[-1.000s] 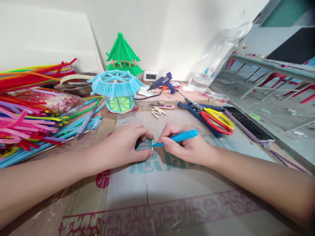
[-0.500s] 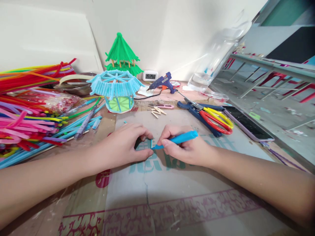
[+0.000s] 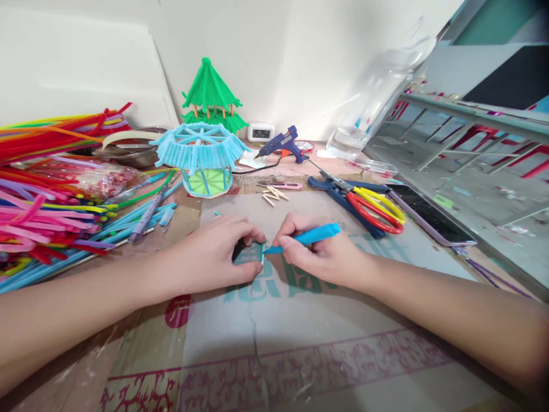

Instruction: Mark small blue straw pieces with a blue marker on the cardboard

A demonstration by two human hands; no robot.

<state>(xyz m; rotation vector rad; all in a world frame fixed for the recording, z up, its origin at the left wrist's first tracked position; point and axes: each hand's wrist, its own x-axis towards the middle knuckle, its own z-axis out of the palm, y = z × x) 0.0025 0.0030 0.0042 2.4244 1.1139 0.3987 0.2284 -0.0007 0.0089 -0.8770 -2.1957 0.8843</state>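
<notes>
My left hand (image 3: 218,254) pinches a small short stick (image 3: 262,252) upright between thumb and forefinger, resting on the cardboard-covered table (image 3: 274,343). My right hand (image 3: 321,254) grips a blue marker (image 3: 306,238) like a pen, its tip touching the small stick. Both hands sit close together at the middle of the table.
A heap of coloured pipe cleaners (image 3: 47,183) fills the left. A light-blue pavilion model (image 3: 201,157) and a green one (image 3: 212,94) stand behind. A blue glue gun (image 3: 283,143), loose wooden sticks (image 3: 274,194), scissors (image 3: 369,200) and a phone (image 3: 429,214) lie at the right.
The marker tip has slid a little up and down along the small stick. Both hands stay in nearly the same place.
</notes>
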